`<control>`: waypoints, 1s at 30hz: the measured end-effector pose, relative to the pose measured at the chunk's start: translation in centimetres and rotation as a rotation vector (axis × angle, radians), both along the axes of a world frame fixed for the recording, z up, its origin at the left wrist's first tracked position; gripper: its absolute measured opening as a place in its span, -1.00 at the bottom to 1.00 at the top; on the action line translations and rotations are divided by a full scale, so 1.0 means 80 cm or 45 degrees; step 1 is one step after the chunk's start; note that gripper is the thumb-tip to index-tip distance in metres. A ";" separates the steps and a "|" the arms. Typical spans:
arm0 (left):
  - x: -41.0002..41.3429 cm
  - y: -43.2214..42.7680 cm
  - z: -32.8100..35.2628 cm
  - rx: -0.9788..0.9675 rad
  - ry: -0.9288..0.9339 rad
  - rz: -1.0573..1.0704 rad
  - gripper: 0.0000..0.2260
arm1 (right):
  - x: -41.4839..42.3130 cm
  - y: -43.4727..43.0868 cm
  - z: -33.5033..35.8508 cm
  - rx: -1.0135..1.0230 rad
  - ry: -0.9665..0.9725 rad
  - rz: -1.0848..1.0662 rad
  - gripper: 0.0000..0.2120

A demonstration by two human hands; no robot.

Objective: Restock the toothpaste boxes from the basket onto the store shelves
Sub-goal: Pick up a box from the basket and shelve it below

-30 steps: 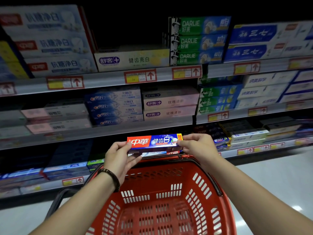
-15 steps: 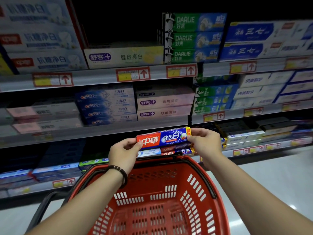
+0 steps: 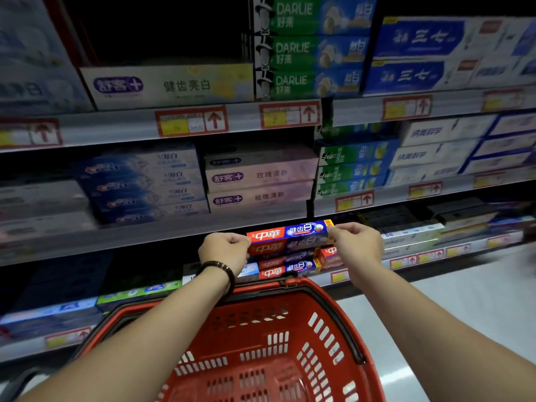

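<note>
- The red-and-blue toothpaste box (image 3: 290,232) is held level at the lower shelf (image 3: 406,260), right on top of a stack of matching boxes (image 3: 282,258), with its printed face out towards the aisle.
- The left grip (image 3: 224,250) pinches the red end of the box, with the fingers curled in and a dark bracelet (image 3: 220,271) at the wrist. The right grip (image 3: 358,245) pinches the blue-and-yellow end the same way. Both are narrow and both hold the box.
- From here I can't tell whether the box already rests its weight on the stack or hangs just above it.
- The red basket (image 3: 333,310) sits below the forearms, close up to the shelving.
- To do this step well, I'd say keep the box flat and square to the one beneath it, so the edges line up and the front face sits flush with the others.
- There looks to be little room under the edge of the shelf above (image 3: 145,237). Slide the box straight back rather than lifting it, or the top may catch.
- Ease both ends down together. If one end drops first, the light carton could skid and push the stack sideways into the red boxes just to its right.
- Let go only once the box lies steady. Draw the fingers outwards along its length rather than up, so nothing gets dragged forward.
</note>
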State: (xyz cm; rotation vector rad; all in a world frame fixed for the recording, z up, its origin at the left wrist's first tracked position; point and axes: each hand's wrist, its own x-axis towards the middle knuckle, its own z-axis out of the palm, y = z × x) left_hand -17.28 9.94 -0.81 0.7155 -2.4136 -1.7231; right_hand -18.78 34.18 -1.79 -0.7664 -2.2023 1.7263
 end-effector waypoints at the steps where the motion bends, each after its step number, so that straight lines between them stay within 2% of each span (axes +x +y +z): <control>1: -0.005 0.003 -0.003 0.018 -0.028 -0.010 -0.83 | -0.005 0.004 -0.007 -0.018 -0.015 -0.011 -0.93; 9: -0.047 0.019 -0.029 0.073 -0.216 -0.026 -0.87 | -0.036 0.018 -0.053 0.034 -0.099 0.003 -0.94; 19: -0.084 0.025 -0.070 -0.062 -0.454 -0.181 -0.93 | -0.068 0.028 -0.096 0.126 -0.214 0.063 -0.95; 24: -0.086 0.030 -0.082 -0.100 -0.584 -0.230 -0.85 | -0.069 0.031 -0.114 0.137 -0.240 0.120 -0.95; 30: -0.091 0.028 -0.096 -0.136 -0.600 -0.225 -0.80 | -0.078 0.028 -0.124 0.167 -0.234 0.169 -0.91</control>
